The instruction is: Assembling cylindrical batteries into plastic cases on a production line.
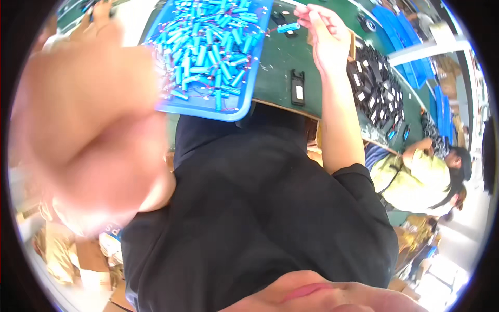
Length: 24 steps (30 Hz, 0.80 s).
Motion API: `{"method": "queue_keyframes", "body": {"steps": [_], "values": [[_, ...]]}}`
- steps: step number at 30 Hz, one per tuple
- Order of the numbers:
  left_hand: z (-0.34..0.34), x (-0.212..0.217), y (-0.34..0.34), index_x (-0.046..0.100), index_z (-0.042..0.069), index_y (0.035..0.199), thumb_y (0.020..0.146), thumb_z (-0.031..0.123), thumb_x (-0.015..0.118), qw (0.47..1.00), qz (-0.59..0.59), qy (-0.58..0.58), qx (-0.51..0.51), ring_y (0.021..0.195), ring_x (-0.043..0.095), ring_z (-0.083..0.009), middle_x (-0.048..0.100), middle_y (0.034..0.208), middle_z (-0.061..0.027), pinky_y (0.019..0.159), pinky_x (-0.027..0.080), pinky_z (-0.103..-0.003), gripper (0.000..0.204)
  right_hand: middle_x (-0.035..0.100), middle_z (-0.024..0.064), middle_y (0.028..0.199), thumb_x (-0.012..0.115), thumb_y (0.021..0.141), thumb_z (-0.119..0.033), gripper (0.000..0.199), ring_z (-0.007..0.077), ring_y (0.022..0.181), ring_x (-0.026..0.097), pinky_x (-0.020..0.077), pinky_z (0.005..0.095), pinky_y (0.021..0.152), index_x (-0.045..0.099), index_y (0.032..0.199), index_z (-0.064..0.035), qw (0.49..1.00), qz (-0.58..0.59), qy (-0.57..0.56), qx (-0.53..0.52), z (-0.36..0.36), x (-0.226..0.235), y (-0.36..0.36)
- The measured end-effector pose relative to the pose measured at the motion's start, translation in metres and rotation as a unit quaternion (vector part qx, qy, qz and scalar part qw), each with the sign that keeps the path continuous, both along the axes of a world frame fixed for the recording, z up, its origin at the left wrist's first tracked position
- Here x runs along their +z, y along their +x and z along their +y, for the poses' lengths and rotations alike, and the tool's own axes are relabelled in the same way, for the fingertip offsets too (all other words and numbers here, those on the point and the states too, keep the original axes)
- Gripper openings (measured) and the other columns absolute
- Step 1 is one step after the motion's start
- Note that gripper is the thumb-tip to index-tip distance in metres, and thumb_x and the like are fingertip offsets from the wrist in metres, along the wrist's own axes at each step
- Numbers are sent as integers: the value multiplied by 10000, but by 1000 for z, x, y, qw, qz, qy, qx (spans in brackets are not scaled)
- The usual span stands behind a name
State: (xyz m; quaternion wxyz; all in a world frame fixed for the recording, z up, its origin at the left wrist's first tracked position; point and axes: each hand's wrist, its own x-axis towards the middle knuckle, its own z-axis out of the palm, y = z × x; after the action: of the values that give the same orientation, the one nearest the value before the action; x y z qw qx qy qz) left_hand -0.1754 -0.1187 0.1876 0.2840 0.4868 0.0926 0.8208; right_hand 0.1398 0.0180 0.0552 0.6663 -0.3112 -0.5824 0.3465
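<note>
Right grip (328, 39), partly curled, is right at the end of a blue cylinder (288, 27) beside the blue tray (245, 110), over the green surface (276, 78); I cannot tell whether it has hold. Left grip (93, 99) is too blurred to read.

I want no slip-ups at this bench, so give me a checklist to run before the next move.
1. Right hand at the loose blue cell: ok, fingertips at its end.
2. Firm grip on that cell: cannot tell.
3. Left hand sharply visible: not ok, blurred close to the camera.
4. Black case nearest the person flat on the table: ok.
5. Blue tray stocked with cells: ok, heaped.
</note>
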Motion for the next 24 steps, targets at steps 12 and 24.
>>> {"method": "queue_keyframes", "body": {"steps": [12, 24], "values": [[119, -138, 90, 678, 29, 1221, 887, 349, 764, 637, 703, -239, 207, 963, 753, -395, 756, 983, -238, 826, 608, -522, 471, 730, 140, 1130, 611, 1074, -129, 224, 245, 1013, 702, 569, 391, 953, 635, 1244, 15, 964, 133, -154, 170, 17, -10, -14], [87, -124, 124, 743, 108, 989, 873, 251, 692, 794, 591, -124, 66, 734, 729, -376, 709, 747, -161, 684, 585, -502, 191, 769, 131, 1088, 621, 1070, -121, 237, 131, 826, 680, 548, 271, 747, 683, 1245, 26, 983, 50, -177, -11, -46, -26, 74]]}}
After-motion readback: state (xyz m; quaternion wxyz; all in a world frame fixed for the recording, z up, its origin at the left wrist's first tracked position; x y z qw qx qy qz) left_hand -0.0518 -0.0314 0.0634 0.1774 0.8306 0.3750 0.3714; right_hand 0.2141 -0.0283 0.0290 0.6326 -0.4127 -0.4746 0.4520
